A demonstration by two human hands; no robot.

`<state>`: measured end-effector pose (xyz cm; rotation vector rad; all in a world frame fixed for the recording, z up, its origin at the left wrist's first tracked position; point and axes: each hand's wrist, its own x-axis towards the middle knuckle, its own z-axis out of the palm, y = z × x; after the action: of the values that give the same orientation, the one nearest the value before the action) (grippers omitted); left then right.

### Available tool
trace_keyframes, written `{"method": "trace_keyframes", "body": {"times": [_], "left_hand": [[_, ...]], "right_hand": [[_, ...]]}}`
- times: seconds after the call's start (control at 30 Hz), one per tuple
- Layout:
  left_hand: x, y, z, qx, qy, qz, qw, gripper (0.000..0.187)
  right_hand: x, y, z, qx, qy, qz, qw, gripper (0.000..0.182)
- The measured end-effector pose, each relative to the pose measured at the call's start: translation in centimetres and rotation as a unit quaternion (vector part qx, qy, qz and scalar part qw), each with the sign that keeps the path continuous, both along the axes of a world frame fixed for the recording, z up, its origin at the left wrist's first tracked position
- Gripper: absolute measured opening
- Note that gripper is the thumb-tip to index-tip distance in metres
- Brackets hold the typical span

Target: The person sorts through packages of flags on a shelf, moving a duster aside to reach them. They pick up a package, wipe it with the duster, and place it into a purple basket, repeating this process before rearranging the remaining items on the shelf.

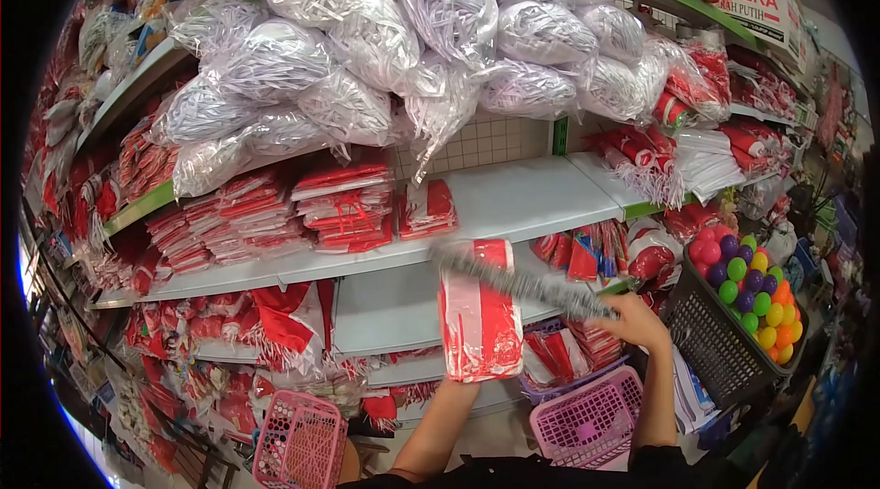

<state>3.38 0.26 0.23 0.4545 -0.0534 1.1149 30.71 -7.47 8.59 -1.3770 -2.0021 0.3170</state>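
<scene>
My left hand is mostly hidden beneath a bundle of red-and-white flags in clear plastic, which it holds up in front of the shelves. In my right hand is the end of a long grey duster, its fluffy part smeared by motion. The duster slants up to the left and crosses over the upper part of the flag bundle. Just behind the bundle runs the front edge of a pale shelf.
Stacked flag packs lie on the shelf at left, with a small pile beside them. Bags of white ribbon-like strips overhang above. Pink baskets stand below. At right is a dark crate of colourful balls.
</scene>
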Motion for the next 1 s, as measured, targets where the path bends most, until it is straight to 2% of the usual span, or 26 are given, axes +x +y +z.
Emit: {"method": "trace_keyframes", "body": {"times": [0.03,0.13,0.23,0.27,0.37,0.43,0.5,0.53,0.57,0.63,0.67,0.7,0.73,0.77,0.83,0.87,0.9,0.93,0.97,1.0], "left_hand": [[-0.2,0.0,0.1,0.0,0.002,0.001,1.0,0.082],[-0.8,0.0,0.5,0.007,0.009,0.008,1.0,0.08],[-1.1,0.1,0.7,0.012,0.02,0.017,1.0,0.079],[-1.4,0.1,0.8,0.015,0.033,0.02,0.999,0.078],[-1.7,-0.2,1.1,0.018,0.105,0.049,0.993,0.077],[-1.6,-0.4,1.2,0.015,0.149,0.064,0.987,0.076],[-1.5,0.5,0.9,0.128,-0.012,0.015,0.992,0.077],[-1.4,0.9,0.9,0.18,-0.09,-0.024,0.979,0.077],[-2.3,1.7,1.0,0.096,0.196,0.031,0.975,0.086],[-2.3,-0.8,2.5,0.01,-0.037,0.001,0.999,0.079],[-2.4,-0.3,2.0,-0.012,0.019,-0.017,1.0,0.077],[-2.8,0.3,1.0,-0.036,0.075,-0.033,0.996,0.075],[-3.2,0.1,1.7,-0.059,0.133,-0.048,0.988,0.074],[-2.1,-0.8,2.5,-0.077,0.262,0.08,0.959,0.068],[-0.8,-1.7,2.7,0.0,0.35,0.186,0.918,0.069],[-0.9,-1.8,2.1,0.01,0.356,0.18,0.917,0.068],[-1.2,-1.6,1.2,0.021,0.361,0.172,0.916,0.068],[-1.6,-1.7,1.0,0.032,0.367,0.165,0.915,0.068],[-2.3,-1.8,1.2,-0.017,0.33,0.131,0.935,0.068],[-3.4,-2.1,2.2,-0.066,0.29,0.096,0.95,0.068]], "right_hand": [[0.0,-0.1,0.3,0.013,0.032,0.113,0.993,0.041],[0.4,-0.1,2.1,-0.062,-0.034,0.03,0.997,0.04],[0.1,0.9,1.0,-0.08,-0.011,0.069,0.994,0.039],[-0.3,0.9,0.7,-0.088,-0.037,0.149,0.984,0.04],[-1.4,1.4,1.5,-0.056,-0.021,0.038,0.997,0.044],[-2.1,0.9,1.2,-0.09,-0.029,0.097,0.991,0.045],[-2.8,0.9,1.1,-0.118,-0.038,0.155,0.98,0.046],[-3.6,1.1,0.9,-0.044,-0.051,0.166,0.984,0.045],[-4.4,1.5,0.5,-0.051,-0.007,0.077,0.996,0.045],[-6.1,2.3,-1.4,-0.065,0.079,-0.104,0.989,0.044],[-7.1,2.9,-3.6,-0.009,0.178,-0.079,0.981,0.04],[-8.9,2.0,-2.9,-0.096,0.25,-0.077,0.96,0.037],[-9.9,1.9,-3.9,-0.181,0.386,-0.065,0.902,0.038],[-10.7,2.0,-4.7,-0.259,0.511,-0.05,0.818,0.041],[-12.6,1.5,-4.0,-0.278,0.543,0.002,0.792,0.046],[-14.5,1.3,-3.2,-0.153,0.528,-0.027,0.835,0.041],[-13.9,2.6,-5.3,-0.157,0.451,-0.035,0.878,0.037],[-13.7,3.1,-5.8,-0.118,0.435,-0.025,0.892,0.035],[-13.5,3.3,-6.1,-0.078,0.419,-0.016,0.905,0.033],[-13.2,3.3,-5.9,-0.109,0.467,-0.011,0.878,0.035]]}}
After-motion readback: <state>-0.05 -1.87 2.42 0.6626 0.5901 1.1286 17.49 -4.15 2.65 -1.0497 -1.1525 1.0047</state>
